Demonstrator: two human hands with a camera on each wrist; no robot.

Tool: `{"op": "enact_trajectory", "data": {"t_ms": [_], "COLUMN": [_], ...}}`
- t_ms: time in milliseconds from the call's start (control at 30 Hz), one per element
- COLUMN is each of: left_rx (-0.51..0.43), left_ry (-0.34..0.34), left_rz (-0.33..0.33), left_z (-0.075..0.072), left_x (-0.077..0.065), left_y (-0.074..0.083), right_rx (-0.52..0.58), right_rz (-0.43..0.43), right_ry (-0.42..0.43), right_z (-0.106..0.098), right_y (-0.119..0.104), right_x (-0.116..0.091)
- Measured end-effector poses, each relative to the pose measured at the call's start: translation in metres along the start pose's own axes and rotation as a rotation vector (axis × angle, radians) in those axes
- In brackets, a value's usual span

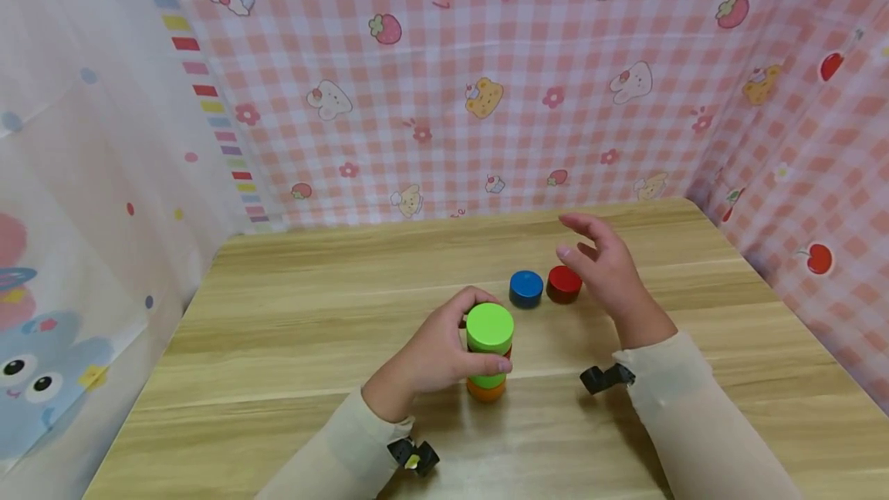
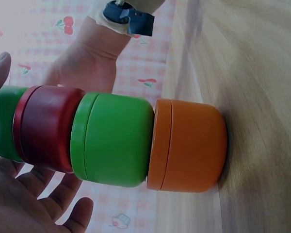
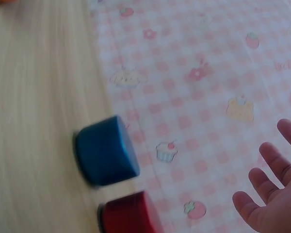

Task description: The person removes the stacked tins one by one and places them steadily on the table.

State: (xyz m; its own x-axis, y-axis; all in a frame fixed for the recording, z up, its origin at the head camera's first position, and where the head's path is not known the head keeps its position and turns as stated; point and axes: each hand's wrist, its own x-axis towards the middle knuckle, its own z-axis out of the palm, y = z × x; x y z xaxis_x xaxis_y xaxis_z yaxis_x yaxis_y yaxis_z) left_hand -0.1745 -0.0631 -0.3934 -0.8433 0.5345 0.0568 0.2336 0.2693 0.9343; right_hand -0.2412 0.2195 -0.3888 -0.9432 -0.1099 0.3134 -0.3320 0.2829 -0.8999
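Several small round lidded canisters stand stacked on the table. In the left wrist view the stack runs from an orange canister [image 2: 191,145] at the base through a green canister [image 2: 114,138] and a dark red canister [image 2: 48,128] to another green canister [image 2: 5,124] on top. My left hand [image 1: 441,349] curls round its upper part, thumb in front and index finger behind. A blue canister [image 1: 525,289] and a red canister [image 1: 563,285] sit side by side behind the stack. Over the red one hovers my right hand [image 1: 607,268], fingers loosely bent and holding nothing.
All of this is on a wood-grain table [image 1: 292,315]. A pink checked cloth [image 1: 444,99] hangs along its back edge and right side, with a white patterned curtain [image 1: 83,137] on the left. Each wrist wears a small black camera [image 1: 413,456].
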Motion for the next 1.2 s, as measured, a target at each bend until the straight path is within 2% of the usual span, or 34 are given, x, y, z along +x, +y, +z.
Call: {"op": "enact_trajectory", "data": {"t_ms": [333,667,1067,1200], "left_rx": [-0.004,0.000,0.037,0.045], "left_ry": [-0.049,-0.078,-0.116,-0.127], "left_rz": [-0.028,-0.041,-0.008,0.003], "left_z": [-0.004,-0.006,-0.008,-0.008], "left_x": [0.002,0.003,0.005,0.005], "left_y": [-0.003,-0.009,-0.017,-0.020], "right_rx": [0.057,0.049,0.078,0.077], "right_rz": [-0.161,-0.215,-0.366,-0.392], "right_ry": [-0.103,-0.252,-0.400,-0.455], "right_z": [0.014,0.022,0.031,0.033], "right_y": [-0.018,-0.028,-0.031,-0.029], "right_x": [-0.009,-0.015,-0.018,-0.018]}}
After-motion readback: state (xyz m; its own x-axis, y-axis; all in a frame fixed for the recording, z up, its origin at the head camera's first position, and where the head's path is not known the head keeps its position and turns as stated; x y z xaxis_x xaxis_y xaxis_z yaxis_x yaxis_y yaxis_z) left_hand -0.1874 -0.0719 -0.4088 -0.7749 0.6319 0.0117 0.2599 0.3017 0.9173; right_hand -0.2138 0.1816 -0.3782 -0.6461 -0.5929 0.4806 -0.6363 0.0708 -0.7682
